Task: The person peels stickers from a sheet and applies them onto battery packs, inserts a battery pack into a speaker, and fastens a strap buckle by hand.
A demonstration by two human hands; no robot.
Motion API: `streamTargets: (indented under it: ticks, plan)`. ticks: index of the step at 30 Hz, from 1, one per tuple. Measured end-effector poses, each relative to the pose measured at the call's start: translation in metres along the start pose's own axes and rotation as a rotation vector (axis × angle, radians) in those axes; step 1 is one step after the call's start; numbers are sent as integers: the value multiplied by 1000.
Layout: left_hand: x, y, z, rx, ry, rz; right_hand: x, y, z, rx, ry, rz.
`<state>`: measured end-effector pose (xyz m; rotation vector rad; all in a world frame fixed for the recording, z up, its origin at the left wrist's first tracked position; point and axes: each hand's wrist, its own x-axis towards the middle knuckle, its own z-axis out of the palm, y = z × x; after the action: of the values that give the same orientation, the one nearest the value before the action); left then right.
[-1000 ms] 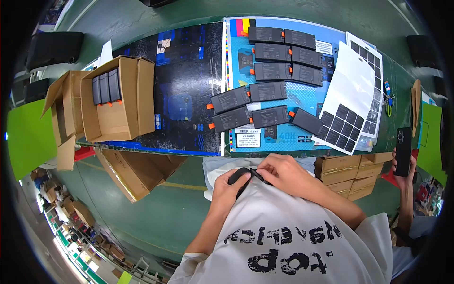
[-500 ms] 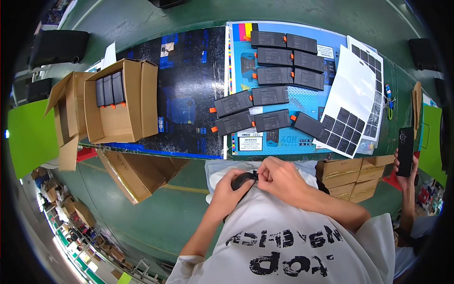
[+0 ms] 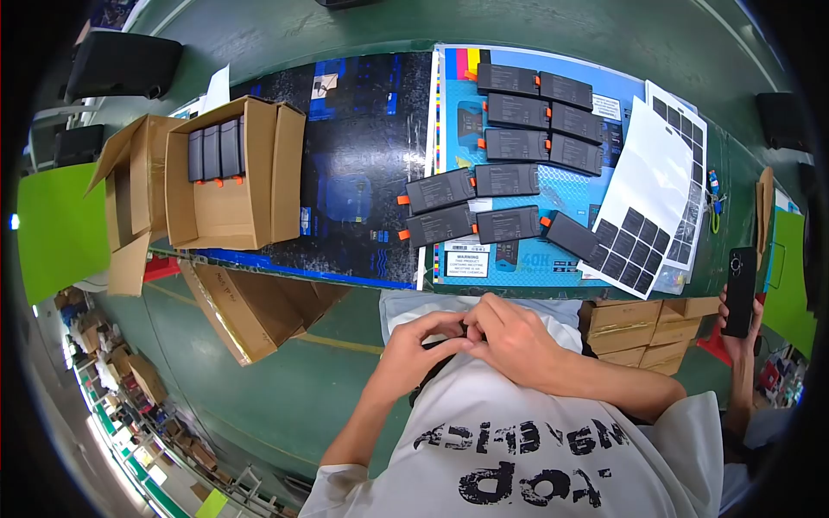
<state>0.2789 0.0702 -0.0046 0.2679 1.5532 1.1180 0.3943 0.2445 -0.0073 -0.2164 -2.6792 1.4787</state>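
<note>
My left hand (image 3: 421,352) is closed in front of my shirt, its fingertips pinched toward my right hand (image 3: 511,345). Both meet on a narrow black band (image 3: 464,329); only small dark bits of it show between and below the fingers, so its exact kind is hidden. My right hand is curled tight, thumb and fingers together at the band's end. Beyond the hands, several flat black packs (image 3: 508,224) with orange tabs lie in rows on a blue printed sheet (image 3: 553,192) on the table.
An open cardboard box (image 3: 207,223) with three similar packs stands at the table's left. Sheets of black square stickers (image 3: 635,246) lie on the right. Cardboard cartons (image 3: 623,326) sit below the table. At the right, another person's hand (image 3: 739,343) holds a black phone (image 3: 740,289).
My left fingers have drawn closer around the black band and now cover most of it. The hands stay together. The view has shifted slightly, moving the table items rightward.
</note>
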Motion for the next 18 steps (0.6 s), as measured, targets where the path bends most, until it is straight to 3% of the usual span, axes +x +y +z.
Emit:
streamTargets:
  ticks: [5,11,17,18]
  plan:
    - [-3,-20,2,-46,7,-180,-7,6,-6,-17,36,-73]
    - [-15,-12,10,21,30,-121,-7,6,-5,76,4,-99]
    - [-16,-21,19,-62,112,-148,-9,11,-4,191,-9,-37]
    - [-15,-21,21,-62,107,-148,-9,9,-9,258,-76,102]
